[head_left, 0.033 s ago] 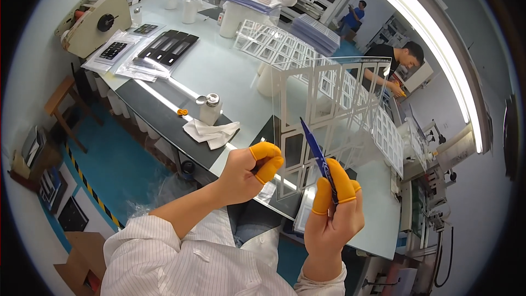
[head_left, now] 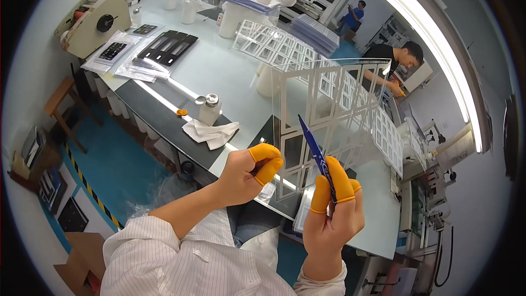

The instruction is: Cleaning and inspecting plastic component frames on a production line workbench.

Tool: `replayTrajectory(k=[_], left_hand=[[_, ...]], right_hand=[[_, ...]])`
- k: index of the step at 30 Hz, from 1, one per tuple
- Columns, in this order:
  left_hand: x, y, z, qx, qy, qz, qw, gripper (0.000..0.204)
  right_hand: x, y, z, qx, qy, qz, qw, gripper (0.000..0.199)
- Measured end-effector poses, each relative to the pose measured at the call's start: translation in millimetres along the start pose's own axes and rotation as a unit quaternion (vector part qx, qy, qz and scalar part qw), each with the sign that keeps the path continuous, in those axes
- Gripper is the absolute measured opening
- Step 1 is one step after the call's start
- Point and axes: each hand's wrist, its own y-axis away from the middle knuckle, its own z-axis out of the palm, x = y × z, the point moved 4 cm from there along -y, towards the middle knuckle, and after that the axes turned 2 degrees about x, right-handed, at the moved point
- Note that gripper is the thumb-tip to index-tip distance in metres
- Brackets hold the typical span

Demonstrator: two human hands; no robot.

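My left hand, with orange finger cots on thumb and forefinger, pinches the left edge of a clear sheet. The sheet stands tilted up before me and carries pale frame-shaped outlines. In my right hand, also in orange finger cots, a blue pen-like marker is gripped. Its pointed end slants up and left in front of the sheet; whether it touches the sheet I cannot tell. Behind the sheet, more framed panels show in a long row.
A white cloth, a dispenser bottle and orange finger cots lie left on the table. Black panels rest farther back. Sheet stacks stand on the far side. One co-worker bends over the right side.
My right hand and the marker have shifted very slightly left and up. My left hand keeps its pinch on the sheet's edge.
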Motion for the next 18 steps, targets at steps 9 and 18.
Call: replayTrajectory(k=[9, 18], left_hand=[[10.4, 7.0, 2.5, -0.021, -0.06, 0.067, 0.996, 0.012], [-12.8, -4.2, -4.4, 0.04, 0.153, -0.114, 0.981, 0.013]], right_hand=[[-9.8, 1.6, -6.6, 0.0, 0.042, -0.006, 0.999, 0.023], [-8.7, 17.1, -12.5, -0.015, -0.074, 0.089, 0.993, 0.019]])
